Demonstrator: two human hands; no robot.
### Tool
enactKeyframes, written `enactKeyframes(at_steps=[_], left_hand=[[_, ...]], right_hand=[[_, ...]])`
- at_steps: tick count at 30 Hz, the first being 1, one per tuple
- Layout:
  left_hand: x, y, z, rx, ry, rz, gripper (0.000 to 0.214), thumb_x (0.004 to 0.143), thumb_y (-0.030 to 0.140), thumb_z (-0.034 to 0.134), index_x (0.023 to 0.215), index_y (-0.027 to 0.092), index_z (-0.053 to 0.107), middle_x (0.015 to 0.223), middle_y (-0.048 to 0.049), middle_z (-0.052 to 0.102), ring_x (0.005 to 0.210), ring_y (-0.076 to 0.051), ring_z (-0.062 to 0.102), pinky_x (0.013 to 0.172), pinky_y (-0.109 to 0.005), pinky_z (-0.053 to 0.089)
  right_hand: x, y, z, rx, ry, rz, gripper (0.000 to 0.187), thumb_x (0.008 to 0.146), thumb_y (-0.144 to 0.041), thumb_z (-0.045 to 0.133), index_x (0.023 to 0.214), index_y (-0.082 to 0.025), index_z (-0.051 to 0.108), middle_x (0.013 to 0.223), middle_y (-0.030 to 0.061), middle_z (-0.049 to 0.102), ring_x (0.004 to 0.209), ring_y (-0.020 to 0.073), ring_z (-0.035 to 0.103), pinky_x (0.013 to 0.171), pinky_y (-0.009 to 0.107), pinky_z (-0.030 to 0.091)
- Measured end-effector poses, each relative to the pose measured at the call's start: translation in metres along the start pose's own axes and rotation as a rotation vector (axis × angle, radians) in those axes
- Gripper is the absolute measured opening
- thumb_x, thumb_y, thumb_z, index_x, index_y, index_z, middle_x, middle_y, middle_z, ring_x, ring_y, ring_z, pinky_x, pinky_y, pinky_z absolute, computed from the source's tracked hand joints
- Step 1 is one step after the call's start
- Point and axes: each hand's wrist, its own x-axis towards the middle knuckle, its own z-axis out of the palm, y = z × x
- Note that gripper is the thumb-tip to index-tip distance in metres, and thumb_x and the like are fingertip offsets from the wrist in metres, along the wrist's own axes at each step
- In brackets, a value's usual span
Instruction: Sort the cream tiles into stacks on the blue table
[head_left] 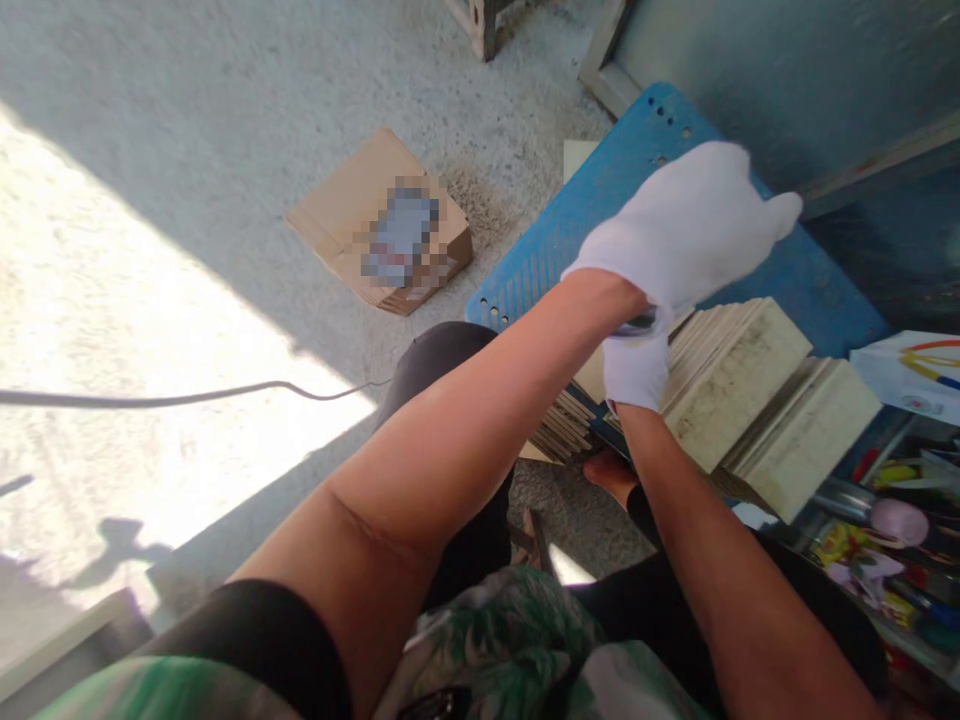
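Observation:
My left hand (690, 225), in a white knitted glove, reaches over a blue plastic tabletop (555, 220). Its fingers curl down and away from view, while one digit juts out to the right; anything inside is hidden. Below and partly behind the left wrist is my right hand (636, 370), also white-gloved, its fingers covered by the left forearm and glove. A small dark, shiny piece (641, 320) shows between the two gloves; its kind is unclear. Close beside the right hand stands a stack of thin beige boards (739, 375), with a second stack (814, 430) to its right.
More thin boards (559, 430) lie under the tabletop's near edge. A cardboard box (352, 215) with a blurred-out item on it rests on the concrete floor. At right are a white box (911, 375) and a rack of mixed small items (892, 540). A cable (187, 395) crosses the floor.

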Motion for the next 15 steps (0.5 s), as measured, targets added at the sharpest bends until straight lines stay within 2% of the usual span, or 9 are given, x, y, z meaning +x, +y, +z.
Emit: enactKeyframes(at_steps=[2,4,6,9,12,15], left_hand=[[0.0,0.001,-0.001,0.031,-0.003,-0.013,0.036,0.088,0.042,0.047,0.099,0.013,0.067,0.102,-0.0055,0.064,0.107,-0.023,0.057,0.079,-0.029,0.041],[-0.001,0.002,-0.001,0.047,-0.015,-0.05,0.033,0.087,0.042,0.049,0.097,0.016,0.067,0.099,-0.0052,0.065,0.106,-0.024,0.057,0.078,-0.03,0.041],[-0.004,0.005,-0.001,0.047,-0.021,-0.071,0.033,0.086,0.043,0.049,0.097,0.017,0.067,0.097,-0.0065,0.065,0.105,-0.024,0.057,0.077,-0.031,0.04],[-0.01,0.007,0.001,0.006,0.003,-0.042,0.037,0.087,0.041,0.044,0.098,0.013,0.066,0.099,-0.0088,0.064,0.106,-0.024,0.054,0.077,-0.033,0.036],[-0.012,0.009,0.002,-0.048,-0.002,-0.031,0.038,0.085,0.038,0.043,0.102,0.012,0.065,0.1,-0.0095,0.063,0.109,-0.026,0.052,0.076,-0.034,0.034],[-0.008,0.01,0.003,-0.07,-0.04,-0.072,0.036,0.083,0.038,0.049,0.102,0.013,0.065,0.099,-0.0089,0.064,0.11,-0.026,0.051,0.075,-0.034,0.034]], right_hand=[[-0.033,0.01,-0.013,0.151,0.02,0.078,0.049,0.09,-0.048,0.049,0.117,-0.009,0.059,0.108,0.0165,0.065,0.099,0.0232,0.062,0.085,0.036,0.048],[-0.072,0.026,-0.023,0.263,-0.15,0.167,0.044,0.091,-0.051,0.044,0.097,-0.013,0.066,0.084,0.0097,0.069,0.077,0.0191,0.065,0.073,0.031,0.05],[-0.112,0.045,-0.028,0.153,-0.322,0.204,0.044,0.089,-0.056,0.046,0.087,-0.017,0.066,0.075,0.006,0.068,0.07,0.0176,0.063,0.068,0.028,0.048],[-0.16,0.067,-0.028,-0.085,-0.532,0.19,0.035,0.091,-0.05,0.049,0.085,-0.021,0.066,0.078,0.0042,0.068,0.074,0.0168,0.064,0.069,0.026,0.044],[-0.185,0.071,-0.022,-0.329,-0.611,0.083,0.031,0.095,-0.044,0.044,0.091,-0.024,0.067,0.089,0.0045,0.068,0.081,0.0173,0.063,0.07,0.026,0.042],[-0.192,0.061,-0.015,-0.483,-0.607,-0.056,0.031,0.098,-0.042,0.041,0.104,-0.026,0.067,0.097,0.0054,0.066,0.083,0.0183,0.063,0.069,0.027,0.041]])
